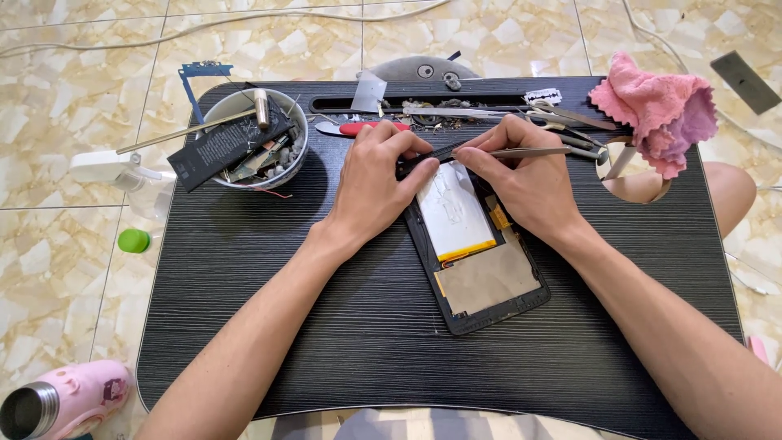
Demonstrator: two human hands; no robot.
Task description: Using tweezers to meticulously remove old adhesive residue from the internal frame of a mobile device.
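Two hands work on an opened tablet point(481, 261) at the frame's centre.
Left hand point(375, 187) presses curled fingers on its top edge; right hand point(521, 175) pinches metal tweezers point(529, 151) over the silver battery point(452, 212).

From my remote station I count two bare hands, the left hand point(371, 187) and right hand point(521, 175), over one opened tablet point(481, 273) and one pair of tweezers point(529, 151). Around them: one bowl point(297, 155), one pink cloth point(656, 110), one razor blade point(543, 95), one pink flask point(61, 399), one green cap point(133, 240).
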